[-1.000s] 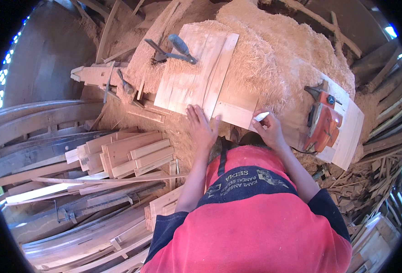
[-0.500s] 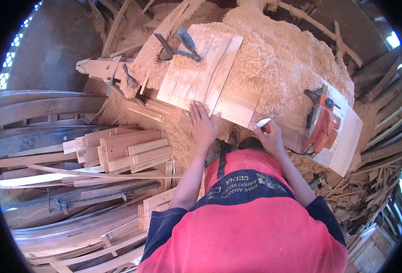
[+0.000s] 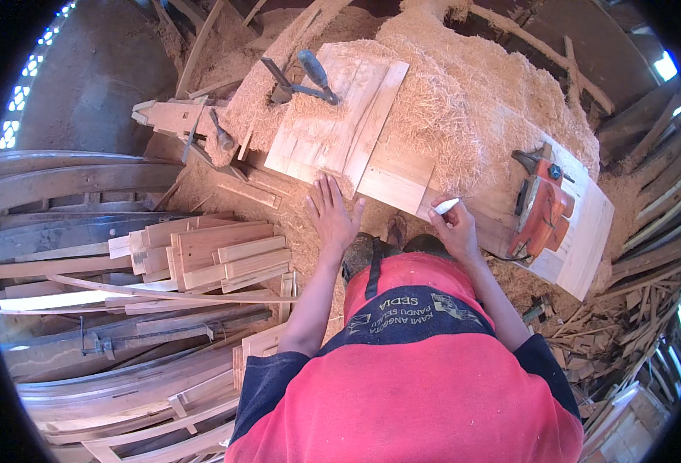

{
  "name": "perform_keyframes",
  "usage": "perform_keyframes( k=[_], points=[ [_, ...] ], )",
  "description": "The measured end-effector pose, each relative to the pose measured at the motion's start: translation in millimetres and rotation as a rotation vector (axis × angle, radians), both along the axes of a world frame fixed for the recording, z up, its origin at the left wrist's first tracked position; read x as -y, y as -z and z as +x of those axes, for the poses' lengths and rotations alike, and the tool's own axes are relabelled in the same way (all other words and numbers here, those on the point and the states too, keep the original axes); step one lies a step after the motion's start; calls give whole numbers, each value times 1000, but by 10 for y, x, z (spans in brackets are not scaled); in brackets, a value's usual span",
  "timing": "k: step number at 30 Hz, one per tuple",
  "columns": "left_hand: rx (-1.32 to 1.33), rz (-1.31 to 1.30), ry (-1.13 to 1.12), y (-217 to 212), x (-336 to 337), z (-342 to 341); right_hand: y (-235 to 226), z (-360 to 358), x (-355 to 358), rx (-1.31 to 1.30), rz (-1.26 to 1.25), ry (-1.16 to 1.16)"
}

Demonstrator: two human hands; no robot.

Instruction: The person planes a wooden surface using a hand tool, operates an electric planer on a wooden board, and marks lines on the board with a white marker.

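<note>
My left hand (image 3: 334, 216) lies with spread fingers against the near edge of a pale wooden panel (image 3: 298, 147), its fingertips on the wood. A narrower strip of board (image 3: 379, 123) runs along the panel's right side. Further right is a short pale board (image 3: 394, 181), its top partly under shavings. Beside that board's near right corner, my right hand (image 3: 456, 225) pinches a short white tapered thing (image 3: 446, 206), like a marker; its exact kind is unclear. A clamp with a blue-grey handle (image 3: 313, 69) stands on the panel's far part.
An orange electric hand planer (image 3: 545, 208) rests on light boards (image 3: 587, 224) at the right. Wood shavings (image 3: 448, 100) heap over the bench's far side. Stacked cut boards (image 3: 217, 255) fill the left, beside long planks (image 3: 124, 386). Offcuts (image 3: 610, 324) lie at lower right.
My left hand has slid slightly left along the panel's near edge, its thumb now further out. My right hand has stayed almost in place with the white thing.
</note>
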State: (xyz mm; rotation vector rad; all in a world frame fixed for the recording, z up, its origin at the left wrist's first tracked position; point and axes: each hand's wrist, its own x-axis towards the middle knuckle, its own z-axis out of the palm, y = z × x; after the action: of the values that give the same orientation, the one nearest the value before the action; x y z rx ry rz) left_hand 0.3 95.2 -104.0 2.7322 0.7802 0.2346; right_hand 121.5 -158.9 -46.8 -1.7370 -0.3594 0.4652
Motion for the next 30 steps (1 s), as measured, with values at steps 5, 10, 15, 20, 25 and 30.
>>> perform_keyframes(
  k=[5,10,15,20,25,30],
  points=[
    [-24,-29,3,-48,98,-42,-27,14,-33,30,5,-10],
    [-51,28,13,-81,56,-61,-82,40,-116,24,29,-21],
    [-57,64,83,-139,-42,-64,-12,109,-174,78,38,-55],
    [-70,35,52,-160,-11,-59,-10,153,-207,20,22,-45],
    [-108,112,67,-376,57,145,-15,196,-188,60,50,-29],
    [-152,138,93,-327,6,289,-53,195,-167,60,27,-51]
  ],
)
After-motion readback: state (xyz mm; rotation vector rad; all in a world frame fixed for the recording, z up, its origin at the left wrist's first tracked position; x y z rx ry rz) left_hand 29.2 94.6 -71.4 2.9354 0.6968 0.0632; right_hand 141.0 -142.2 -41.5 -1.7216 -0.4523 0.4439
